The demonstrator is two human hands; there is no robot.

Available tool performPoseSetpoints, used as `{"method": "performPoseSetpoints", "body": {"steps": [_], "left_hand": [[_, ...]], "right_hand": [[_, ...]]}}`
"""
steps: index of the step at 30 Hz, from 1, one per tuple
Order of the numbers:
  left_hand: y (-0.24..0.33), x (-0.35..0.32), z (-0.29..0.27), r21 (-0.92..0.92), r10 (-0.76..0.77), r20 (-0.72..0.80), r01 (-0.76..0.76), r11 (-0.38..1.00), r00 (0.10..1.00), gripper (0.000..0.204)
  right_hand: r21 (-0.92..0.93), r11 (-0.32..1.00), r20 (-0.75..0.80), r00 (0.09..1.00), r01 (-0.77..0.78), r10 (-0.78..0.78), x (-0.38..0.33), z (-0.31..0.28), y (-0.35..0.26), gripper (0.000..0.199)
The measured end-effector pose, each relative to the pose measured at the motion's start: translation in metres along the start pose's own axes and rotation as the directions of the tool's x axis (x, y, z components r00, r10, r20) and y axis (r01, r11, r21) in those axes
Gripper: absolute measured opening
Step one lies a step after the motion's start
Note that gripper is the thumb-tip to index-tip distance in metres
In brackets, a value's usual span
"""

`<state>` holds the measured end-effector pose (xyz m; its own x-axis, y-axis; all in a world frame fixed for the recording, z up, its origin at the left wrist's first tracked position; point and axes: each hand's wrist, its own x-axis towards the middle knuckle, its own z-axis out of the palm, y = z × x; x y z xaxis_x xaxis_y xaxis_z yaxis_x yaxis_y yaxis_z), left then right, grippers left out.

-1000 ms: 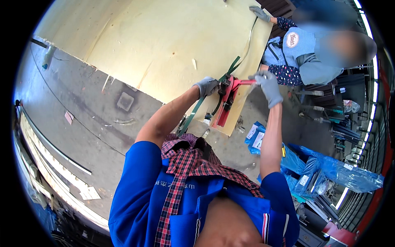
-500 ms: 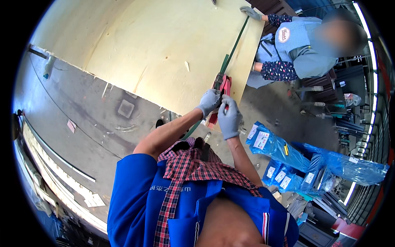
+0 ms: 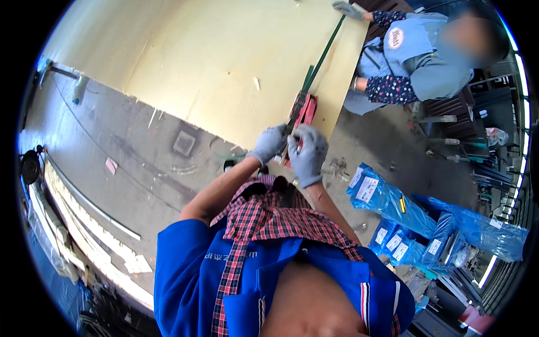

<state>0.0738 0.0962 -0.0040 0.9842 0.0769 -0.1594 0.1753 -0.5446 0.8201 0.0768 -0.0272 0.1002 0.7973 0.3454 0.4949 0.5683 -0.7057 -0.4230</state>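
A red-and-black strapping tool (image 3: pixel 304 111) lies near the right-hand edge of a large pale wooden board (image 3: pixel 185 56). A dark green strap (image 3: pixel 328 49) runs from it along the board toward the far edge, with a short strap end beside it. My left hand (image 3: pixel 269 144), in a grey glove, is closed at the tool's near left side. My right hand (image 3: pixel 309 154), gloved too, curls around its near red end; its fingertips partly hide what they grip. Across the board's right side, a co-worker's gloved hand (image 3: pixel 348 9) rests at the strap's far end.
The co-worker (image 3: pixel 418 62) stands at the board's right side. Blue-wrapped packages (image 3: pixel 393 205) lie to my right on the grey floor. Long pale strips (image 3: pixel 92 224) lie at the left. A small wood chip (image 3: pixel 256 83) sits on the board.
My left hand has shifted left and slightly nearer along the tool. My right hand has moved a little left and its fingers have curled. The whole view has shifted slightly.
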Motion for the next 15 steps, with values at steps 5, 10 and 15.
{"method": "performPoseSetpoints", "body": {"steps": [5, 10, 15], "left_hand": [[0.020, -0.011, 0.000, 0.167, 0.050, -0.071, -0.038, 0.985, 0.996, 0.017], [0.020, 0.006, -0.002, 0.314, 0.179, -0.061, -0.152, 0.937, 0.982, 0.016], [-0.006, 0.005, -0.012, 0.362, 0.302, -0.094, -0.250, 0.898, 0.949, 0.020]], "right_hand": [[0.194, 0.963, -0.102, 0.973, -0.185, 0.207, 0.091, 0.020, 0.036, 0.011], [0.407, 0.815, -0.001, 0.891, -0.414, 0.453, 0.191, 0.026, 0.112, 0.026], [0.609, 0.752, -0.094, 0.919, -0.252, 0.384, 0.069, 0.014, 0.021, 0.014]]}}
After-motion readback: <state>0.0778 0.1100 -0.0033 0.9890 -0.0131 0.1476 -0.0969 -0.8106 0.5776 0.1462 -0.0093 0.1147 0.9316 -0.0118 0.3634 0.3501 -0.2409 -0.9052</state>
